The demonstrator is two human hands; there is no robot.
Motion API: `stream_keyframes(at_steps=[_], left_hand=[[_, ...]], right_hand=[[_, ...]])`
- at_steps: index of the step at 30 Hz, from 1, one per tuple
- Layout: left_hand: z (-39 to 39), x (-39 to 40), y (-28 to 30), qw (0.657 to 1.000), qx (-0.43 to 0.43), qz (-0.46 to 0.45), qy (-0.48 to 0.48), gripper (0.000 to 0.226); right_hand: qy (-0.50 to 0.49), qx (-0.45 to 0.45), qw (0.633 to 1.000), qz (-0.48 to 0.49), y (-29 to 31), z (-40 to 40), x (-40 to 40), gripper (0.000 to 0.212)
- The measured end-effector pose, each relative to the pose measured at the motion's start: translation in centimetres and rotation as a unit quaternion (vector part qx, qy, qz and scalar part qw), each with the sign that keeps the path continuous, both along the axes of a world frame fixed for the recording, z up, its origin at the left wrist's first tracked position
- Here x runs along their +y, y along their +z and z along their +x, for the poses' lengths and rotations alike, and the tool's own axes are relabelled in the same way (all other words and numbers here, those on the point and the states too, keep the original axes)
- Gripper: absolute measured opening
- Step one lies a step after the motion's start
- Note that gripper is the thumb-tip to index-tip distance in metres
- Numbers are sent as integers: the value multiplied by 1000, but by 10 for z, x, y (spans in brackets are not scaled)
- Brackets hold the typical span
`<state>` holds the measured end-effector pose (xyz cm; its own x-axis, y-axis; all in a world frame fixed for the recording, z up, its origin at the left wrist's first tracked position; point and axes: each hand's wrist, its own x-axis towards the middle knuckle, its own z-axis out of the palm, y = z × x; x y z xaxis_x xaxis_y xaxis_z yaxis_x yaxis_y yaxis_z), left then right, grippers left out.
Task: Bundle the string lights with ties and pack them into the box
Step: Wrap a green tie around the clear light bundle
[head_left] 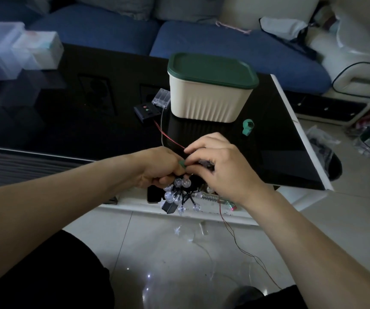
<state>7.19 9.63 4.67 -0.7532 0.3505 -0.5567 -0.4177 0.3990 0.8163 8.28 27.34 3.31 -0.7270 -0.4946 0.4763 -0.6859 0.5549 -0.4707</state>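
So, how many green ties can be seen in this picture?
2. One green tie lies on the black table, right of the cream box. The other is pinched between both hands over the string lights. Others may be hidden.

Table, left half: bare black glass on the table [46,121], open for a hand to pass.
Table, centre: the lidded box [210,90] stands in the way, with the clear battery case [162,98] and the black controller [146,111] just beside its left.
Right of box: only the green tie roll [247,127] sits there.
Far left corner: clear plastic containers [12,50] fill it.
Near edge: both hands and the bundle of string lights [179,192] fill the gap.
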Motion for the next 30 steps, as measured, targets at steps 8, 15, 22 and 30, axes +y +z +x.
stream_keyframes(at_steps=[8,15,22,30], left_hand=[[3,6,1,1000,-7,-13,-26,28],[6,10,1,997,-27,-13,-66,28],[4,7,6,997,-34,26,-62,31],[1,-2,1,995,-4,57,-82,26]], right_hand=[[-44,-144,988,42,4,2,14,36],[-19,-153,988,18,5,4,16,19],[-45,-196,979,-29,-1,6,14,9],[-52,-195,979,-20,6,2,8,8]])
